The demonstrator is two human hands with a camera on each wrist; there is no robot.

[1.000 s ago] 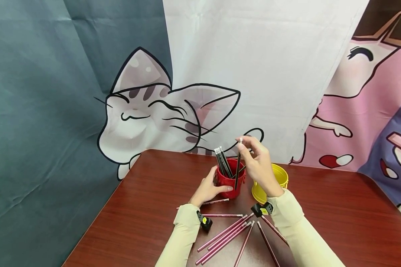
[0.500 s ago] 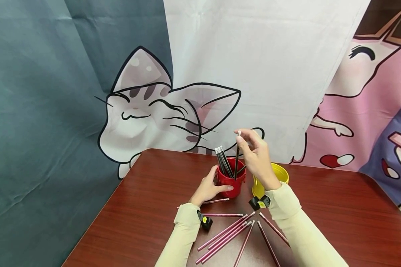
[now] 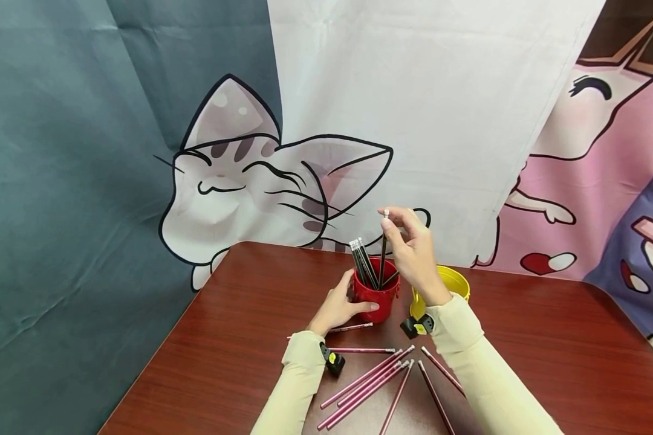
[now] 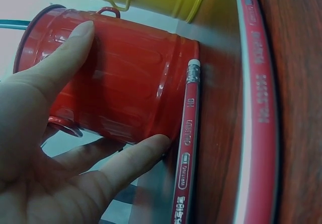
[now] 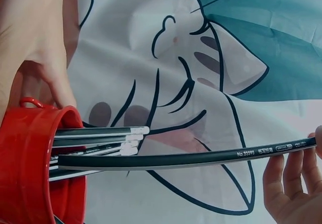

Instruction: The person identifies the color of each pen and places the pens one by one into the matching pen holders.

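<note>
A small red bucket (image 3: 377,297) stands on the dark red table (image 3: 239,338) and holds several black pencils (image 3: 361,261). My left hand (image 3: 337,309) grips the bucket's left side, thumb and fingers curled round the red wall (image 4: 126,88). My right hand (image 3: 410,251) pinches the top of one black pencil (image 3: 383,257) by its eraser end, the lower end inside the bucket. In the right wrist view that black pencil (image 5: 186,158) runs from the bucket (image 5: 30,163) to my fingertips (image 5: 289,178).
A yellow bucket (image 3: 453,285) stands just right of the red one, behind my right wrist. Several pink pencils (image 3: 367,383) lie fanned on the table near me, one (image 4: 187,148) touching the red bucket's base. A cartoon cat curtain (image 3: 261,181) hangs behind.
My right hand has lifted and carried the black pencil a little to the left, from in front of the red bucket's rim to over its mouth. The left hand has stayed on the bucket.
</note>
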